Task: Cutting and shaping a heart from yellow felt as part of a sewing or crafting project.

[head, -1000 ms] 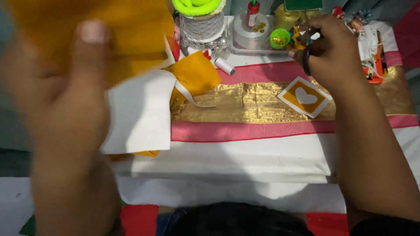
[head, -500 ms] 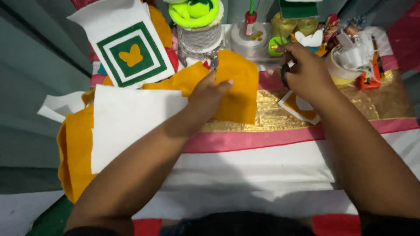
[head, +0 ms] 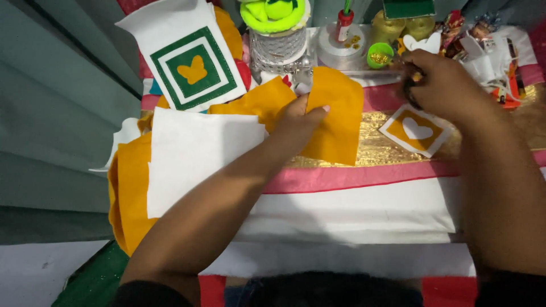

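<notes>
Felt applique work, judging progress from the head view.

Left hand (head: 298, 116): grip pinched on the left edge of a mustard-yellow felt piece (head: 335, 122), thumb on top. Piece hangs over the gold band (head: 375, 149) of the cloth-covered tabletop (head: 352, 213), near the middle of the far edge.

Right hand (head: 446, 85): curled shut around something small and dark near the far right. Can't tell what it is; too hidden.

Looks done:
- green-and-white square panel with a yellow butterfly (head: 193, 71), standing toward the far left corner
- small yellow-and-white square with a white heart (head: 417, 131), flat on the gold band just under the right hand

Looks left, my read: the yellow piece in the left hand is plain, no motif on it. More uncut stock at the left edge: a white felt sheet (head: 196, 153) lying on a stack of yellow felt (head: 128, 199).

Supplies along the far edge: mesh holder (head: 280, 48) with a neon-green item on top, small green cup (head: 380, 55), red-capped glue bottle (head: 344, 23).

So two pieces finished, at least one in hand unstarted.
</notes>
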